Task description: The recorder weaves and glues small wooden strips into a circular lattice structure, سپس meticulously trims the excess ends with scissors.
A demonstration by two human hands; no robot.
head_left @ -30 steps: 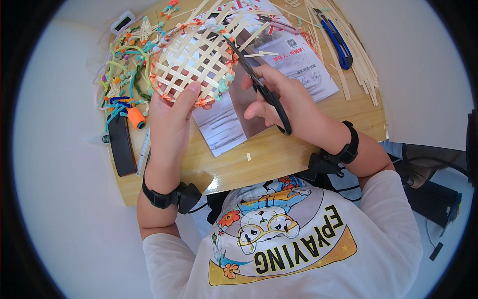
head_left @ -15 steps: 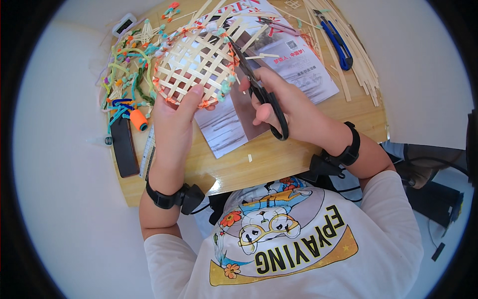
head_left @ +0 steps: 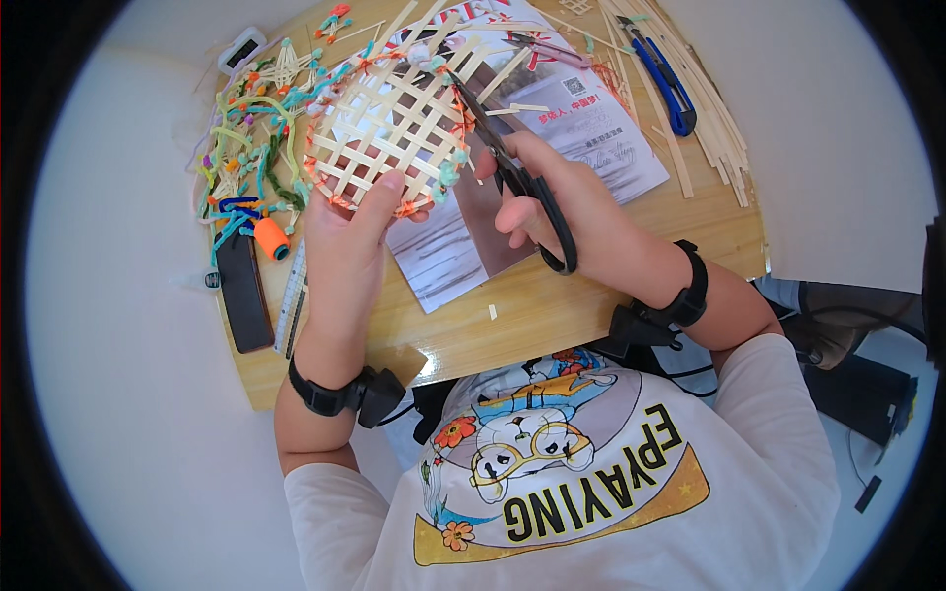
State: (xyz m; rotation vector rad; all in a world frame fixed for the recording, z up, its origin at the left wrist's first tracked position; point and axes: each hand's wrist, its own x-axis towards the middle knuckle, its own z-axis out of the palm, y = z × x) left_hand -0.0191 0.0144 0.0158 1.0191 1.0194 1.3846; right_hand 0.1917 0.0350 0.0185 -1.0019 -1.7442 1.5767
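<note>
My left hand [head_left: 357, 222] grips the lower edge of a round woven bamboo-strip piece [head_left: 394, 138], thumb on its face and other fingers behind it. Orange, white and mint-green yarn wraps its rim, and loose strip ends stick out past the top and upper right. In my right hand [head_left: 557, 192] are black-handled scissors [head_left: 507, 163], with fingers and thumb at the handles. Their blades lie along the upper right rim, near the strip ends. Whether the tips touch a strip is hard to make out. Under both hands lies an open magazine [head_left: 443, 266].
Colourful yarn and pipe-cleaner pieces [head_left: 281, 158] heap at the left, by an orange thread spool [head_left: 271, 238], a dark phone [head_left: 243, 291] and a ruler [head_left: 292, 300]. Bamboo strips [head_left: 705, 123] and a blue utility knife [head_left: 665, 84] lie at the right. Pink-handled scissors [head_left: 552, 51] rest on the magazine.
The scissors' handles have shifted slightly down and right, with the blades looking a little closer together. The woven piece stays nearly still in my left hand.
</note>
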